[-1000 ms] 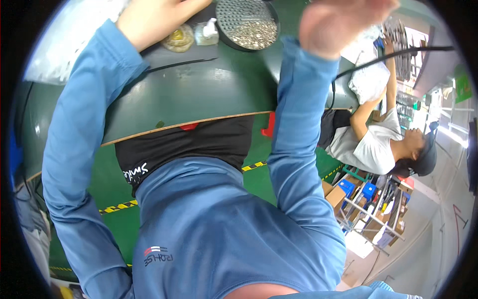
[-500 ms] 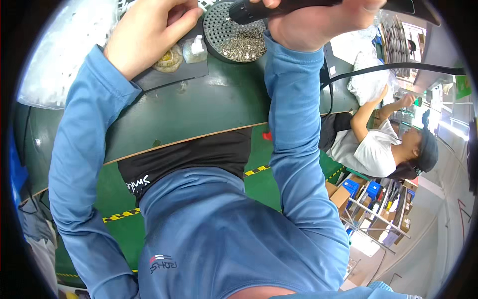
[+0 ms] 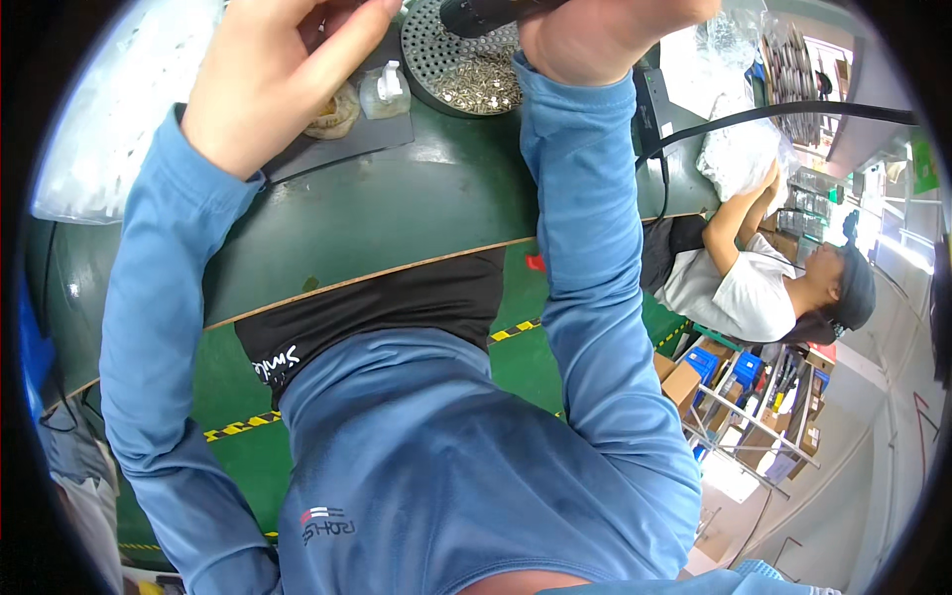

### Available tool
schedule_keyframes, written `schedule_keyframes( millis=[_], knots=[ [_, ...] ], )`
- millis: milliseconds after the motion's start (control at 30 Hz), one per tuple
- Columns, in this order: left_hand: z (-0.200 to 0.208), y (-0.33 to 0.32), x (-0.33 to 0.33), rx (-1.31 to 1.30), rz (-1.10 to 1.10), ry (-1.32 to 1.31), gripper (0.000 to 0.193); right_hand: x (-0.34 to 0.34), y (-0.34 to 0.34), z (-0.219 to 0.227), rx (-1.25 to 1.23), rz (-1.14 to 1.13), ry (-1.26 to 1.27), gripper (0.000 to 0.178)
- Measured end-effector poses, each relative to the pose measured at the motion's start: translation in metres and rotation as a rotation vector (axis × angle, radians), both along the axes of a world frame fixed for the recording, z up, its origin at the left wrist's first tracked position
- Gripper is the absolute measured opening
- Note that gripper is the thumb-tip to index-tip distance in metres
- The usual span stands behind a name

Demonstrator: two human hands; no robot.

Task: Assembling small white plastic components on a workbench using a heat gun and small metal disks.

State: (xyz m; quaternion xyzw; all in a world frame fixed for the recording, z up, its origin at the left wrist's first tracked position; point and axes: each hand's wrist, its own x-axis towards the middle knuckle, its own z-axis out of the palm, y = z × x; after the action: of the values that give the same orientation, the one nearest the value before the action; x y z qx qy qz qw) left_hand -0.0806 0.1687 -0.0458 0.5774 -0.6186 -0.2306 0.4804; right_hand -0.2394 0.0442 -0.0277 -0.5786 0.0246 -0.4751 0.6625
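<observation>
At the top edge, my right hand (image 3: 600,40) is wrapped round a black electric screwdriver (image 3: 486,14), whose far part is cut off by the frame. Its dark end reaches over a round dark dish (image 3: 426,59) with a perforated inner plate and a heap of small screws (image 3: 481,84). Left of the dish, my left hand (image 3: 268,89) has its fingers curled and thumb pressed inward; the fingertips are partly out of frame, so what they hold cannot be made out. Below that hand sit a small clear container with a white top (image 3: 385,94) and a round yellowish tub (image 3: 337,114).
A big clear plastic bag with white parts (image 3: 94,149) lies on the green table (image 3: 387,208) at left. A black cable (image 3: 773,111) arcs across the right. Beside it, another person (image 3: 744,283) handles a white-filled bag (image 3: 739,149). Shelving with boxes (image 3: 754,407) stands beyond.
My right hand and the screwdriver have shifted up and slightly left. My left hand has moved slightly left. The other person's hands have come closer together at the bag.
</observation>
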Motion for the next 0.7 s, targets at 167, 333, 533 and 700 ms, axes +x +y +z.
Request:
schedule_keyframes(
  millis=[167,333,533,700],
  knots=[
    [-0.030,0.003,0.012,-0.216,-0.174,-0.165,0.024,0.005,0.006,0.006,-0.053,-0.007,0.002,0.068],
    [-0.031,0.004,0.011,-0.220,-0.280,-0.246,0.039,-0.004,0.000,0.025,-0.198,0.150,-0.185,0.083],
    [-0.036,0.001,0.013,-0.249,-0.303,-0.227,0.036,-0.012,0.003,0.030,-0.250,0.333,-0.229,0.084],
    [-0.040,-0.003,0.012,-0.320,-0.318,-0.257,0.034,-0.012,0.001,0.017,-0.230,0.367,-0.236,0.084]
  ],
)
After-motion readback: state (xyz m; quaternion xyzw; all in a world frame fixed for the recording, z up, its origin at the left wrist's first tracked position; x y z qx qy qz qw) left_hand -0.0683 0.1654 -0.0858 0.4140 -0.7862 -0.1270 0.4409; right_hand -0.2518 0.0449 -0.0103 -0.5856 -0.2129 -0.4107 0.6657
